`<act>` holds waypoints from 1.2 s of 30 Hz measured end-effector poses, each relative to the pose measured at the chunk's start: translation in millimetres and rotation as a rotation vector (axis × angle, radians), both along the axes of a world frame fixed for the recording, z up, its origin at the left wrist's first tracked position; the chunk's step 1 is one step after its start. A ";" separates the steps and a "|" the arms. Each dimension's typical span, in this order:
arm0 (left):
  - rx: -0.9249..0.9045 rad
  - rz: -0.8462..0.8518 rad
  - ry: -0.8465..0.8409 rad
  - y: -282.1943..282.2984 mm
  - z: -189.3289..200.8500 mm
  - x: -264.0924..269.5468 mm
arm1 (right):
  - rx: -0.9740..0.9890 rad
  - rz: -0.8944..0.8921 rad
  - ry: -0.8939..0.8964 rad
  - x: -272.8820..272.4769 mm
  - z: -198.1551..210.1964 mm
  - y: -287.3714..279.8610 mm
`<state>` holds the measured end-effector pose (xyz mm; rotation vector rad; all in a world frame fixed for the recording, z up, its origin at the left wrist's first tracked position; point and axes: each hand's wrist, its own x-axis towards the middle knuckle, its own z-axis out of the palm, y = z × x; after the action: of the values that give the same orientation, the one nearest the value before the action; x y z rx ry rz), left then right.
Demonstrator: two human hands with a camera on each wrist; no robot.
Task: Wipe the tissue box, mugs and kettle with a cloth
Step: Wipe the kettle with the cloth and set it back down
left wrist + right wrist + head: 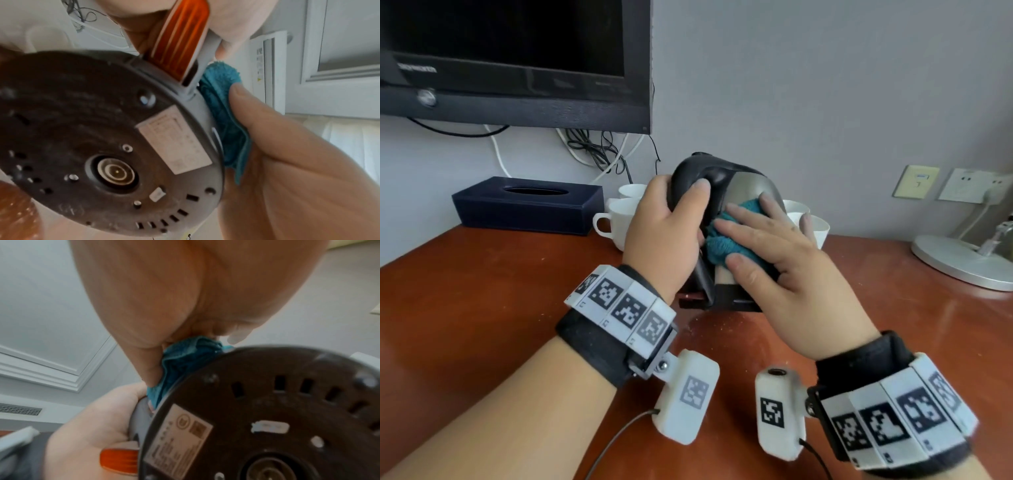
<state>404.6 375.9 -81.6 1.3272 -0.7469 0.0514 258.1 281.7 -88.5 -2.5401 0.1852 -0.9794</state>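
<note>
Over the desk, kettle lifted and tilted, handle gripped in curled left hand; teal cloth pressed on its steel side under flat, straight-fingered right hand; tissue box, mugs behind.

mugs flanking kettle, near tabletop open

Tissue box left of mugs, behind the kettle.

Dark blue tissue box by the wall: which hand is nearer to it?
Left. The left hand grips the kettle's black handle, on the side toward the dark blue tissue box; the right hand presses the teal cloth farther away.
</note>
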 end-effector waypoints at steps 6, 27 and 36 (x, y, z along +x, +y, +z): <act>-0.035 0.091 0.127 -4.1 -3.0 17.0 | 0.045 0.043 0.049 -0.2 -1.6 0.0; 0.020 0.195 0.109 -7.3 -3.2 21.8 | 0.092 0.186 0.083 -2.4 -5.0 -1.2; 0.038 0.190 0.109 -6.7 -3.6 25.2 | 0.190 0.175 0.000 -8.2 -5.8 -11.6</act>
<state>429.8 369.3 -85.2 1.4224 -0.5308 0.1167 249.9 270.1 -94.3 -2.3386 0.0515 -0.8526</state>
